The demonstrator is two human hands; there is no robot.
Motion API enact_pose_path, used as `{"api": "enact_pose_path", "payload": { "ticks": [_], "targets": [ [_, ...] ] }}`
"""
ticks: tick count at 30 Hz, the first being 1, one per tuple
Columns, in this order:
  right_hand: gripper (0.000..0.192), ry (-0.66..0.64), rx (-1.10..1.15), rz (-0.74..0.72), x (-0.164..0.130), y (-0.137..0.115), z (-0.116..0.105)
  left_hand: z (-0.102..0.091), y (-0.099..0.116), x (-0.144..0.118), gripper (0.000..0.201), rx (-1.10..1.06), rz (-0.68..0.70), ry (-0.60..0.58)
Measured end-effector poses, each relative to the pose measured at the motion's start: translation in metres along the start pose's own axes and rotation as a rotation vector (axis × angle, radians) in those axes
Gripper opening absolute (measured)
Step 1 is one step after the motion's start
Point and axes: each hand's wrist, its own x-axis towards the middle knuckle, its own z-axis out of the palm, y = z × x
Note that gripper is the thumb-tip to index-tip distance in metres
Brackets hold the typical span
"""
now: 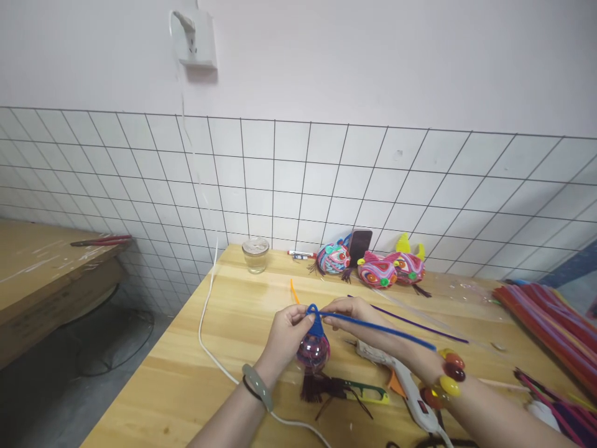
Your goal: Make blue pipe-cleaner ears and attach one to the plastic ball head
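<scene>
Winding a blue stem onto a ball, lower centre.
My left hand (286, 330) pinches the blue stem (373, 325) atop the ball (313, 351); my right hand (354, 314) grips the stem.

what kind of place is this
Probably a craft workspace. A wooden table against a tiled wall holds a stack of pipe cleaners, a glue gun and finished ornaments, while both hands wrap a blue pipe cleaner onto a ball.

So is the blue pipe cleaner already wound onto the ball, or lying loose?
Partly wound: the blue pipe cleaner coils over the top of the ball, pinched by the left hand; its free end runs past the right hand.
</scene>
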Motion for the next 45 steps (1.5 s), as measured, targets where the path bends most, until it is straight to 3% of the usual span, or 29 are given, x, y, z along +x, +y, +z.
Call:
{"api": "enact_pose_path", "payload": {
  "ticks": [5,15,27,39,45],
  "targets": [
    [0.026,0.033,-0.085,-0.024,-0.003,-0.012,-0.001,0.0,0.001,-0.001,0.02,-0.007,0.004,0.002],
    [0.028,-0.052,-0.431,-0.168,-0.002,-0.019,-0.005,0.001,0.002,-0.001,0.022,0.004,-0.005,0.015],
    [0.029,-0.086,-0.599,-0.222,0.004,-0.027,-0.008,0.001,-0.002,-0.002,0.021,0.026,0.006,0.012],
    [0.023,-0.073,-0.582,-0.201,0.002,-0.023,-0.01,0.0,-0.002,-0.002,0.022,0.035,0.009,0.01],
    [0.022,-0.013,-0.54,-0.049,-0.021,-0.016,-0.029,0.001,-0.001,-0.001,0.019,0.021,0.004,0.009]
  ]
}}
